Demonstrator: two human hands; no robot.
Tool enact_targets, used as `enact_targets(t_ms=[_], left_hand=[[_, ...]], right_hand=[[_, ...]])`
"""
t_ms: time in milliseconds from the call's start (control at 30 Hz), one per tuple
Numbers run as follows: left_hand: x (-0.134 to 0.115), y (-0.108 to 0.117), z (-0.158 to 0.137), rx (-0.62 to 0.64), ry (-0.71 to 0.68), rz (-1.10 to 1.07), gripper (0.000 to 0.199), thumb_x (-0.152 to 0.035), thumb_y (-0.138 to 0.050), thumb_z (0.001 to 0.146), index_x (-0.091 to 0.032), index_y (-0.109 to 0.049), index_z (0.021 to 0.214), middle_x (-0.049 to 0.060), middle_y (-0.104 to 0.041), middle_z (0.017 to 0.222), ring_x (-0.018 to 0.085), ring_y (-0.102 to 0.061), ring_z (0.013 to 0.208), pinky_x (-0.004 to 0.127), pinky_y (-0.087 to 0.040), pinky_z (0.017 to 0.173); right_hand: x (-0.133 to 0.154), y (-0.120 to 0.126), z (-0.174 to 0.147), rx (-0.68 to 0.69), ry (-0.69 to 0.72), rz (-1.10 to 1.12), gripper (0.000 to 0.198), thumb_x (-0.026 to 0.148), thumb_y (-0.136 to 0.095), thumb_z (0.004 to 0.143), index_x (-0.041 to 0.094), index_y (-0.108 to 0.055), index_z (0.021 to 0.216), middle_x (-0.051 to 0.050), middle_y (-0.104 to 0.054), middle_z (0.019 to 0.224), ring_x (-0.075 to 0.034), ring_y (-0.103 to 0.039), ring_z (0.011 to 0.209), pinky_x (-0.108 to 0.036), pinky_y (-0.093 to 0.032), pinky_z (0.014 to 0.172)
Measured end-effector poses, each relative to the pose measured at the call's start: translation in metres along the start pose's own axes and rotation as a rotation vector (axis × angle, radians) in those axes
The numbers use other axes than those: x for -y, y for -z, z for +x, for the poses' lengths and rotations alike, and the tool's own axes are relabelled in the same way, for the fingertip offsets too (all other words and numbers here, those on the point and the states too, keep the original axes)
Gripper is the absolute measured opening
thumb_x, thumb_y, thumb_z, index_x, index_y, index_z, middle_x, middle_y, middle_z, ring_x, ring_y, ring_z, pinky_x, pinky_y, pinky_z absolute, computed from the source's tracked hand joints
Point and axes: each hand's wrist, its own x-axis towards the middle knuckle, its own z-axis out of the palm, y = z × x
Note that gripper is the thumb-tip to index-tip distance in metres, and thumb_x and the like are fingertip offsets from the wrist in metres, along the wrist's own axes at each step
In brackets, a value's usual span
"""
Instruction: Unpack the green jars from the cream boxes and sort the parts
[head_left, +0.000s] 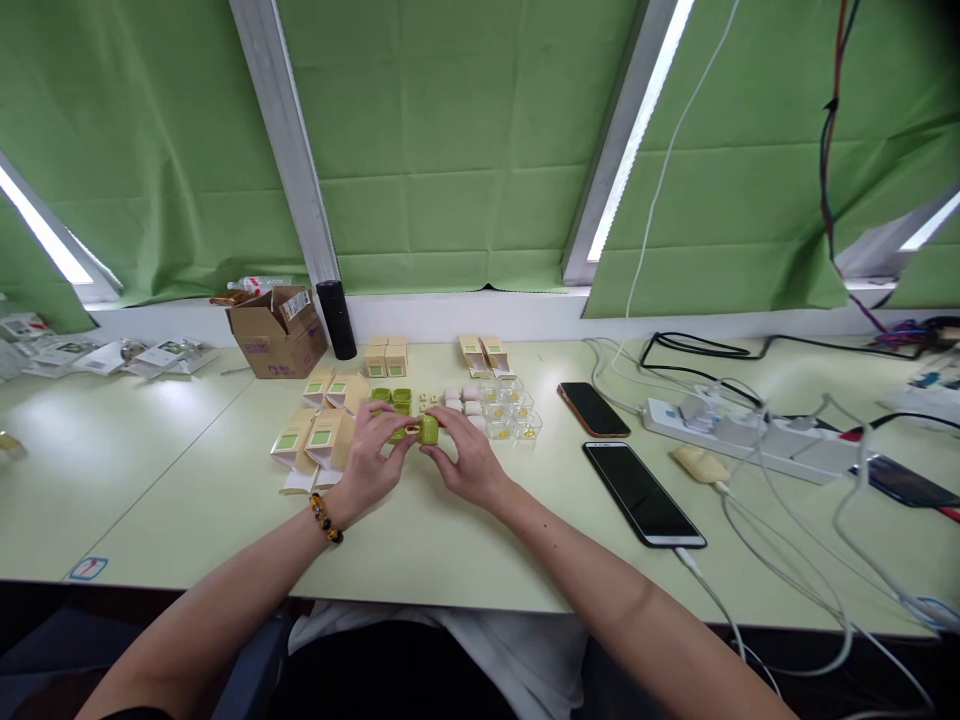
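Observation:
My left hand and my right hand meet above the table, fingertips close together. Pinched in the right fingers is a small rounded green container. A small piece with a gold-brown middle sits at the left fingertips, against the container's left side; its kind is too small to make out. Just beyond the hands stand several green square cups, a few tiny pale yellow pieces, several pale pink pieces and clear plastic cups with yellow bits inside. Fingers partly hide the nearest ones.
Folded beige cartons lie left of my hands; more boxes stand behind. A brown cardboard box and a black cylinder are at the back. Two phones, one nearer, a power strip and cables occupy the right side.

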Motion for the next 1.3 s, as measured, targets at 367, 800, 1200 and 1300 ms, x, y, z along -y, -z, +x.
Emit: enact_targets(t_ms=[367,800,1200,1300], left_hand=[[-0.002,-0.004,-0.007,-0.019,0.223,-0.107,0.011,-0.023,-0.067,0.098,-0.020,-0.078,0.100,0.003,-0.079,0.084,0.011,-0.066,0.060,0.024,-0.055,0.058],[-0.001,-0.011,-0.011,0.010,0.652,-0.472,0.008,-0.024,-0.073,0.087,-0.018,-0.078,0.085,-0.002,-0.066,0.057,0.009,-0.058,0.046,0.021,-0.047,0.046],[-0.008,-0.012,-0.006,0.033,0.702,-0.548,0.033,-0.031,-0.079,0.086,-0.016,-0.076,0.114,0.004,-0.073,0.080,0.011,-0.064,0.061,0.025,-0.056,0.058],[-0.005,-0.008,-0.005,0.028,0.580,-0.527,0.045,-0.030,-0.076,0.090,-0.017,-0.067,0.132,0.010,-0.075,0.102,0.016,-0.071,0.083,0.033,-0.063,0.082]], right_hand=[[0.001,-0.002,0.000,-0.019,0.029,-0.010,0.053,0.029,-0.064,0.102,0.025,-0.047,0.152,-0.017,-0.066,0.135,-0.031,-0.064,0.129,-0.052,-0.061,0.105],[0.003,-0.001,0.000,0.002,0.044,-0.002,0.054,0.027,-0.061,0.103,0.025,-0.046,0.155,-0.016,-0.066,0.132,-0.030,-0.065,0.126,-0.050,-0.060,0.105],[0.004,0.003,0.005,0.019,-0.061,0.066,0.053,0.024,-0.061,0.102,0.029,-0.048,0.153,-0.015,-0.061,0.138,-0.029,-0.063,0.128,-0.048,-0.062,0.101],[0.002,0.004,0.005,0.008,-0.098,0.095,0.054,0.022,-0.062,0.100,0.029,-0.049,0.152,-0.015,-0.061,0.139,-0.029,-0.064,0.125,-0.047,-0.063,0.096]])
